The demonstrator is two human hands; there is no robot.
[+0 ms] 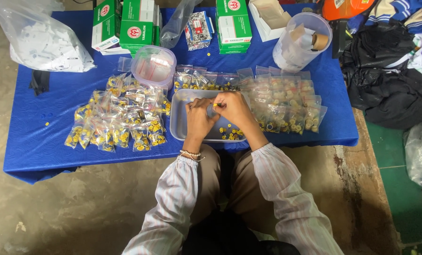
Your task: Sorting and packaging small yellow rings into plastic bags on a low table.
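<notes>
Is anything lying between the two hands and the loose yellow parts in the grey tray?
Nothing visible does. The left hand and right hand meet directly over the grey tray, and the loose yellow parts lie uncovered in it just below the right hand. The filled bags sit outside the tray on both sides.

Lighting: soft, even daylight, moderately bright; no hard shadows. Glare: pale sheen on the clear plastic bag [41, 40] at 10 o'clock. Focus: centre sharp. Distortion: wide-angle bowing along the blue table [41, 141] edges, 3 and 9 o'clock.
</notes>
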